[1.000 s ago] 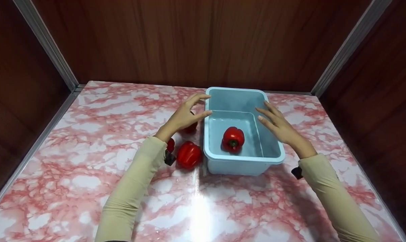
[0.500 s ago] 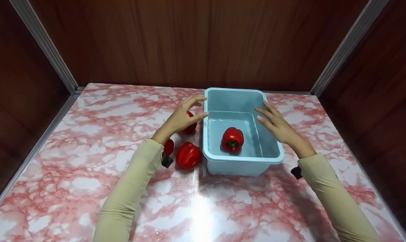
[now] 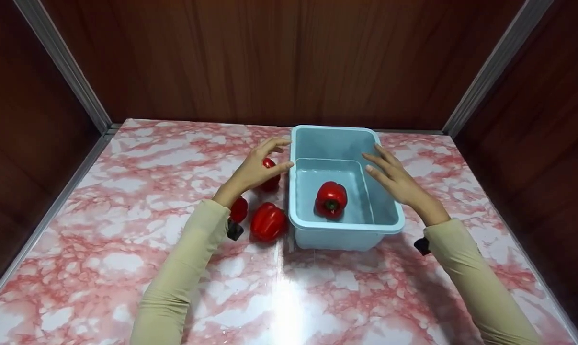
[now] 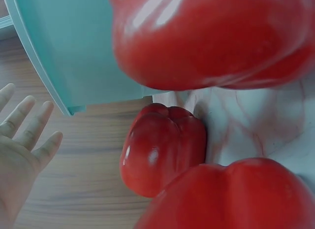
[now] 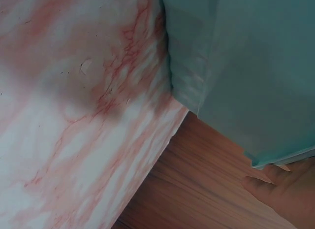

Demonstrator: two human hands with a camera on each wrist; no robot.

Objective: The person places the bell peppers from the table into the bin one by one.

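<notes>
1. While the left hand (image 3: 254,168) hovers by the light-blue bin's left rim, its thumb and fingers stand wide apart with nothing between them; whether a fingertip touches the rim, I cannot tell.
2. Across from it, the right hand (image 3: 400,186) reaches over the bin's right rim, fingers spread and slightly bent, holding nothing; the right wrist view shows fingers at the rim, though contact cannot be made out.
3. Right of centre on the marbled pink-and-white tabletop (image 3: 121,297) stands the bin (image 3: 348,226), upright, its short far side close to the tabletop's far edge.
4. Inside it, on the floor towards the wall nearest the tabletop's near edge, lies a red pepper (image 3: 331,196), its green stem (image 3: 331,205) facing that edge.
5. Three more red peppers lie on the tabletop along the bin's left side: a front pepper (image 3: 268,222) beside the bin's near left corner, a far pepper (image 3: 271,183) partly hidden beneath the left hand, and an outer pepper (image 3: 239,210) near the left wrist, partly covered by the sleeve (image 3: 174,275).
6. Under each wrist sits a small black device (image 3: 234,230).
7. Beyond the tabletop's far edge rises a dark wood-grain panel (image 3: 212,62), with grey metal posts (image 3: 61,62) at its sides.
</notes>
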